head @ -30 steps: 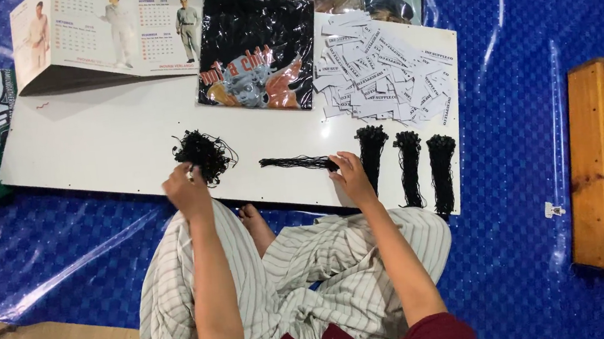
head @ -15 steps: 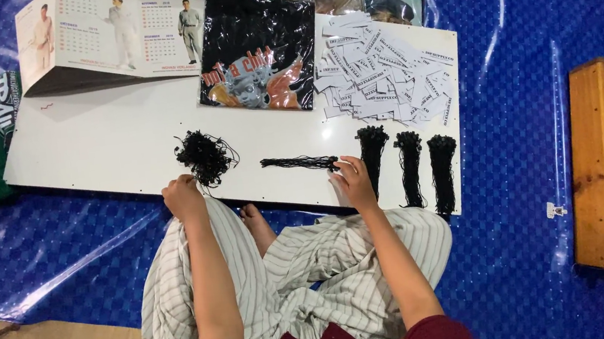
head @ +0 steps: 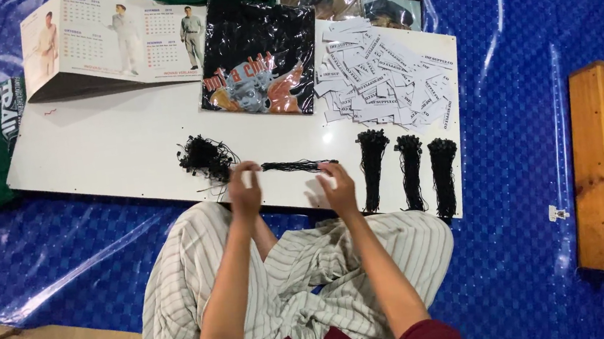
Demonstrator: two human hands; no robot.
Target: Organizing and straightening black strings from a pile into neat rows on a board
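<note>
At the near edge of the white board [head: 110, 150], the left hand [head: 245, 189] and right hand [head: 336, 188] are raised side by side, close together but apart, fingers loosely curled; motion blur prevents telling whether either pinches a strand. Between and just beyond the hands, at 12 o'clock, a thin straightened bundle of black cords [head: 298, 165] lies flat on the board. A tangled heap of black cords [head: 203, 157] sits at 10 o'clock from the left hand, just beside it. Three tied cord bundles [head: 410, 172] lie parallel at 3 o'clock from the right hand, near but not touching. A pile of white paper tags [head: 382, 77] lies at 1 o'clock, a black printed bag [head: 258, 53] at 12 o'clock, and a folded calendar [head: 113, 43] at 10 o'clock, all well apart from the hands.
</note>
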